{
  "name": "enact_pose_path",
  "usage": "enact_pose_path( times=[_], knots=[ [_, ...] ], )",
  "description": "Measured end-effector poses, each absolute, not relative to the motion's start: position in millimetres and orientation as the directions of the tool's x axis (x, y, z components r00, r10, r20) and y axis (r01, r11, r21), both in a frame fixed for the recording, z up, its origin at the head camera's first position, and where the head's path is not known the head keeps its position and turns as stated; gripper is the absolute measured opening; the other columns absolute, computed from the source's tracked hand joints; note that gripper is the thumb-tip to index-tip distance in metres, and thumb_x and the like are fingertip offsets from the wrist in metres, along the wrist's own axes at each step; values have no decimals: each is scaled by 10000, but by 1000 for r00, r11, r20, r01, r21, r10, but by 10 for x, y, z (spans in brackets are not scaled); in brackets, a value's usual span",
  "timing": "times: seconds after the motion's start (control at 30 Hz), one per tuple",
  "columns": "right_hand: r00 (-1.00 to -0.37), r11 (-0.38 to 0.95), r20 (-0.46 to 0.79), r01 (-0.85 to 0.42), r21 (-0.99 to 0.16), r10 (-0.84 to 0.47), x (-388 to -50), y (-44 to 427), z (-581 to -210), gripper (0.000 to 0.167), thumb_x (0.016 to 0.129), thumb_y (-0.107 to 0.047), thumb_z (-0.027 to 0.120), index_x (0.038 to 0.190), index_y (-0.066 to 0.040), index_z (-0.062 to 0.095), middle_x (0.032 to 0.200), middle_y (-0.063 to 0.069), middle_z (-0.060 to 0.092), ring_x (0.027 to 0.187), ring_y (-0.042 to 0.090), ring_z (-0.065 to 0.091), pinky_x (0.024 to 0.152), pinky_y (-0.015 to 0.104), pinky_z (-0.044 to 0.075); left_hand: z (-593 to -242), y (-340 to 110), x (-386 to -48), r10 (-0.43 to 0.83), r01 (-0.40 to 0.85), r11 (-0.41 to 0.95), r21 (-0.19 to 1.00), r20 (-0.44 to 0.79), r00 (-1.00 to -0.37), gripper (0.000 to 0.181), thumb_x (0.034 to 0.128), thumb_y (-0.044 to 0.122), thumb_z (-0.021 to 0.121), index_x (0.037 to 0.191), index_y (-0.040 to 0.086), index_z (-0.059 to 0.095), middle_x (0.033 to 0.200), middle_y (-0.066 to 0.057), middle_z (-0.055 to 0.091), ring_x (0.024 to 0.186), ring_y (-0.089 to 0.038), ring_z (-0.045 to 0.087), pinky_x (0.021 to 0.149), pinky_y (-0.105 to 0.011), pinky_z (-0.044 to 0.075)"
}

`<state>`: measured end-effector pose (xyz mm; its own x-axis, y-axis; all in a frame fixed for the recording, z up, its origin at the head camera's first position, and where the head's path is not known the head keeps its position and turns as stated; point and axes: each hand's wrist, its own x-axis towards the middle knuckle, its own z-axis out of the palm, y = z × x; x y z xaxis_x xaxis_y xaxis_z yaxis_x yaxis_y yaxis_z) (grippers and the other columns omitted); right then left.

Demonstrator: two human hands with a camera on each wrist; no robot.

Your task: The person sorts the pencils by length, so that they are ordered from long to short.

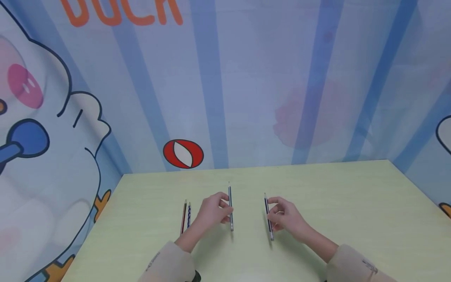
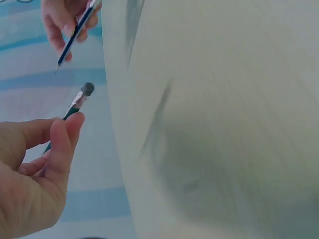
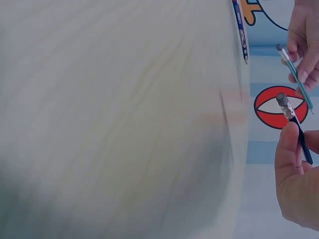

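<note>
My left hand (image 1: 212, 211) pinches a teal pencil (image 1: 230, 197) between thumb and fingers, its pointed end toward the back wall. In the left wrist view, the grey eraser and metal band of this pencil (image 2: 77, 101) stick out past the fingertips. A dark navy pencil (image 1: 266, 204) is pinched in my right hand (image 1: 288, 218), also with the eraser end nearer me. Both pencils are held above the table, a short gap apart. In the right wrist view, the eraser of the navy pencil (image 3: 285, 104) shows above the thumb.
Left of my left hand, a dark red pencil (image 1: 183, 215) and a blue patterned pencil (image 1: 189, 213) lie side by side on the pale yellow table (image 1: 352, 203). My left forearm partly covers them. A printed blue striped backdrop (image 1: 246, 98) rises behind the table's far edge.
</note>
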<state>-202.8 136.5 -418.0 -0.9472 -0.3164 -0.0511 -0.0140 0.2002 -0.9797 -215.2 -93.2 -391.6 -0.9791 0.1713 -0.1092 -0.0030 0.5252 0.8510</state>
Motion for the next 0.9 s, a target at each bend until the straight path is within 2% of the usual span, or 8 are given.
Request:
enact_pose_path(
  times=[0.27,0.47,0.67,0.9],
  knots=[
    [-948,206,-60,-6,-979,-312,-2034,1398,-4202,443,837,-12,523,1239,74,356,778,63,511,588,144,547,537,285,503,-3922,-1342,-2251,87,-87,627,775,-181,-980,281,815,67,586,1078,-9,522,802,-90,611,535,-112,583,525,-223,500],
    [-951,212,-67,2,-977,-302,-2041,1426,-4216,444,833,-8,524,1236,75,357,782,66,513,580,143,550,534,285,504,-4012,-1546,-2281,20,-142,661,737,-206,-978,333,806,47,591,1126,-22,531,811,-93,610,540,-108,581,522,-215,495],
    [-955,222,-73,8,-975,-287,-2043,1452,-4230,445,829,-6,524,1235,75,362,784,67,510,581,146,550,531,292,505,-4101,-1660,-2242,17,-121,706,698,-188,-982,380,798,28,581,1162,-60,517,807,-95,627,528,-98,578,517,-238,490],
    [-957,220,-78,15,-975,-281,-2039,1478,-4255,444,825,6,518,1234,81,360,772,54,508,575,141,548,527,294,504,-4195,-1701,-2199,18,-79,766,638,-145,-989,369,772,22,575,1131,-61,544,839,-114,657,517,-87,563,485,-225,460]
  ],
)
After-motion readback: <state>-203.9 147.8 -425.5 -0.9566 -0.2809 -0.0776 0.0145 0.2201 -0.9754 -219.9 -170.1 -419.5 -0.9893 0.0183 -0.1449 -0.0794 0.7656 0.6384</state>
